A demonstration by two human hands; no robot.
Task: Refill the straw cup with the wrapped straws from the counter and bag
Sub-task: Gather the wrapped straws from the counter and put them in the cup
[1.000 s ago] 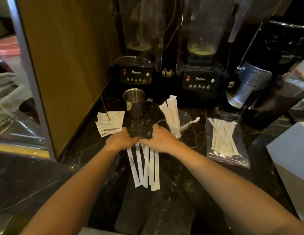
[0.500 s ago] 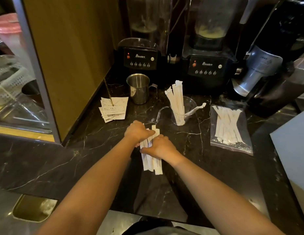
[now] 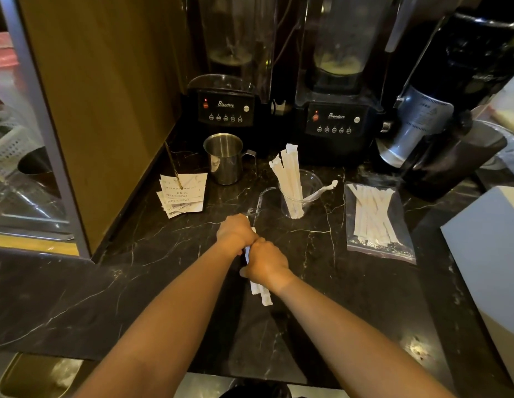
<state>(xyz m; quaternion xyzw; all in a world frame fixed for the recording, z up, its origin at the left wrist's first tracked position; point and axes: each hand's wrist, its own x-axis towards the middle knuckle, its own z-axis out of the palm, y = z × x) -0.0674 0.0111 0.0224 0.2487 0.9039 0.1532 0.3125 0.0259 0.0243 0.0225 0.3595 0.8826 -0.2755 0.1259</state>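
Several white wrapped straws (image 3: 261, 293) lie bunched together on the black marble counter (image 3: 350, 282). My left hand (image 3: 235, 234) and my right hand (image 3: 264, 264) close around this bunch from both sides, thumbs touching, so only its near ends show. Behind them stands a clear plastic straw cup (image 3: 303, 193) with a few wrapped straws upright in it and one bent over the rim. To the cup's right lies a clear zip bag (image 3: 376, 219) holding several more wrapped straws.
A steel pitcher (image 3: 224, 159) stands behind my hands, with a stack of paper receipts (image 3: 184, 193) on a spike to its left. Two black blenders (image 3: 227, 107) (image 3: 334, 122) and a grinder (image 3: 439, 130) line the back. A white box (image 3: 491, 265) sits at the right edge.
The straws were spread side by side on the counter; both hands have squeezed them together into one tight bunch and now grip it.
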